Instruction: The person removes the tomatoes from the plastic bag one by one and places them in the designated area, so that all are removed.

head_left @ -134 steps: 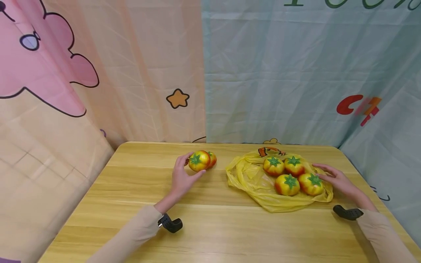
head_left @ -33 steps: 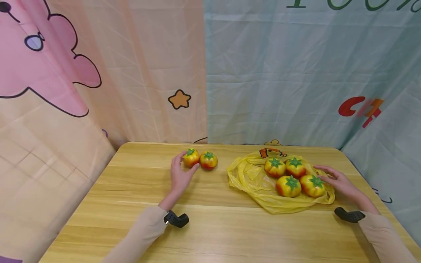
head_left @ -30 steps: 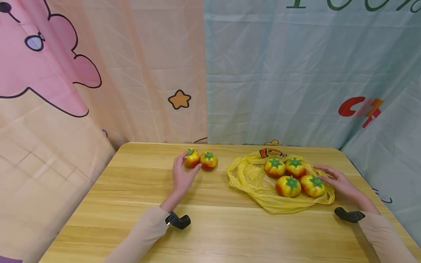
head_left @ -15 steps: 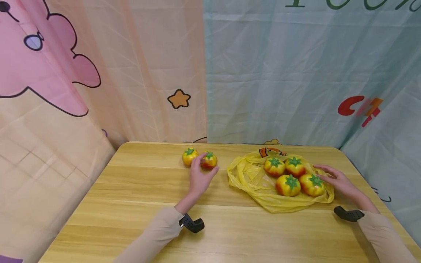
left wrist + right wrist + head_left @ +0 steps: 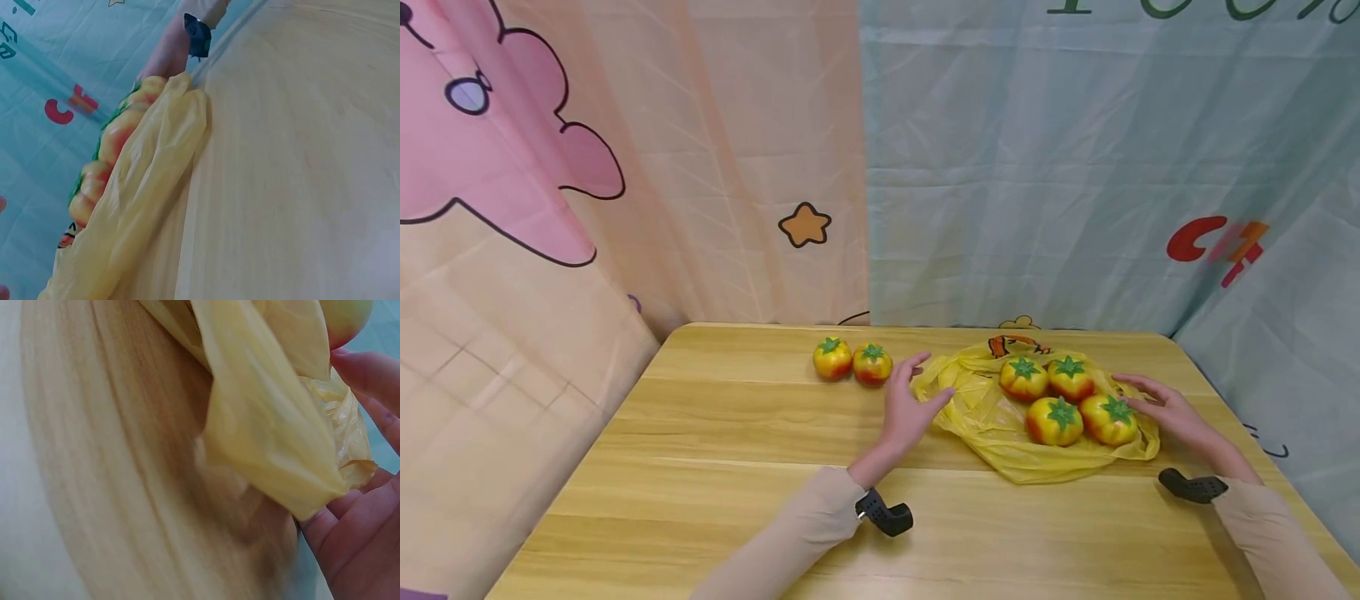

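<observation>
My left hand (image 5: 908, 412) is at the left edge of a crumpled yellow plastic bag (image 5: 970, 408), fingers and thumb spread with nothing between them. Several yellow-red tomatoes with green star-shaped tops, one of them a front tomato (image 5: 1055, 421), sit on the bag's right half. At its right edge rests my right hand (image 5: 1176, 417), the thumb right beside the front right tomato (image 5: 1108, 419). In the right wrist view the fingers (image 5: 369, 372) lie loosely against the bag (image 5: 269, 419). Two more tomatoes, a left one (image 5: 832, 359) and a right one (image 5: 872, 364), stand side by side on the table.
The wooden table (image 5: 700, 433) has its back edge against a printed curtain (image 5: 760, 167). A black wrist camera (image 5: 887, 512) is strapped at the left cuff, another black camera (image 5: 1193, 486) at the right cuff.
The left hand let go of the left tomato beside the other one, then moved right past both to the bag's left edge. The right hand and the bag stayed put.
</observation>
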A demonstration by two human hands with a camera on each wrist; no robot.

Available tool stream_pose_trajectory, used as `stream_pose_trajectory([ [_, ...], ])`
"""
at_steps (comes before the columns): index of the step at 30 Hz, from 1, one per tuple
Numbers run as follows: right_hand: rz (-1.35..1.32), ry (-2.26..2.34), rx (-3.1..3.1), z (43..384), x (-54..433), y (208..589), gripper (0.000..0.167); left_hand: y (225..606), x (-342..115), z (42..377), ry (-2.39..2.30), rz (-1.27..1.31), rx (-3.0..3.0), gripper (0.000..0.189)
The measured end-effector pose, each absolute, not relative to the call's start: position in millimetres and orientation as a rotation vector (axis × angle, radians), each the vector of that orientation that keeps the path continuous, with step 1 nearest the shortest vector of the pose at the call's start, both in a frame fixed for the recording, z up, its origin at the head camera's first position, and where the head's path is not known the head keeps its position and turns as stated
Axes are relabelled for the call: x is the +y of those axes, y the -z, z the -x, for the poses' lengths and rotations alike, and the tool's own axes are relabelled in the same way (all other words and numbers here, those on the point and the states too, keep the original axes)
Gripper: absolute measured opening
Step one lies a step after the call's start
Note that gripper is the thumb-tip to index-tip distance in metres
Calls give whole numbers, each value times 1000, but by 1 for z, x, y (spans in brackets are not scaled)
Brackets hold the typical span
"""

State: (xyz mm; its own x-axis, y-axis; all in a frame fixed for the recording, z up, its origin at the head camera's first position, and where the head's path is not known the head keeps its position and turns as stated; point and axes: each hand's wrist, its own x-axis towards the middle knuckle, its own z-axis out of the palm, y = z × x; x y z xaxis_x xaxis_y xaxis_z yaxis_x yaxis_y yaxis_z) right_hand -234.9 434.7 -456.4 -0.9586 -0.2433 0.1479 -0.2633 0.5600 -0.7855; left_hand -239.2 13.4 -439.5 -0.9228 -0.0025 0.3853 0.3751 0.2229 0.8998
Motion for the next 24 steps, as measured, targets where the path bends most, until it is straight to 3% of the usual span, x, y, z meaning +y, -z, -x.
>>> stream_pose_trajectory([
  [24,-424,-1460,-2728,234,435,456,45,436,99,221,1939,556,-2302,61],
])
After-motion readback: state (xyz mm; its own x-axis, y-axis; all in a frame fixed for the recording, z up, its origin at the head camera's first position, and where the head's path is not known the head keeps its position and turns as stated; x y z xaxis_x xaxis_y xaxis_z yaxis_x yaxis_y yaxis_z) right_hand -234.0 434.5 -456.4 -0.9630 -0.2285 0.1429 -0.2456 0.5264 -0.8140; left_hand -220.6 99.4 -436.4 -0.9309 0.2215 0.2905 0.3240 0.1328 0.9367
